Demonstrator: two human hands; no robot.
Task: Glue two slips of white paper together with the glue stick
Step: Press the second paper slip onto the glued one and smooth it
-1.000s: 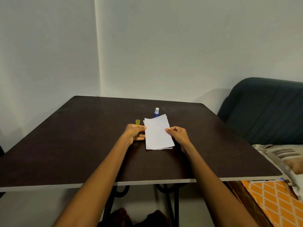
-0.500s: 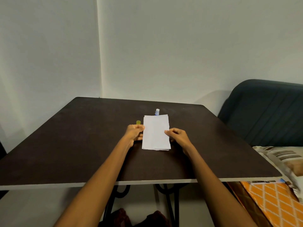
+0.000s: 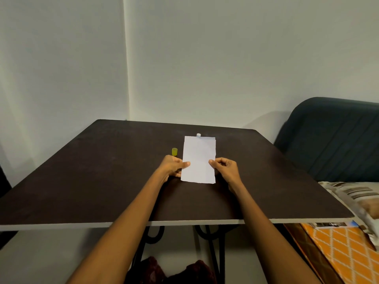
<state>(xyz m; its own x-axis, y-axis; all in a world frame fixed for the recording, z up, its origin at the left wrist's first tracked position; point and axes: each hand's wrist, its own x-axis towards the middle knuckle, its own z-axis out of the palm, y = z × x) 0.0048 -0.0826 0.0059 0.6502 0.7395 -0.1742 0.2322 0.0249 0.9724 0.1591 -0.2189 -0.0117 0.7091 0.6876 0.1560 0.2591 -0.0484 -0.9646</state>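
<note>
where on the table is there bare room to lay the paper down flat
Bare table left of the left hand, and right of the right hand. Crowded behind the paper: yellow cap and glue stick.

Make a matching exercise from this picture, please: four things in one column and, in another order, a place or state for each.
Things:
1. white paper
2. yellow cap
3. glue stick
4. sofa

Places or states:
A. stands on the table, beyond the left hand
B. right of the table
C. pinched at both side edges by the left hand and right hand
D. only its pale tip shows above the paper's far edge

Pairs: 1-C, 2-A, 3-D, 4-B
</note>
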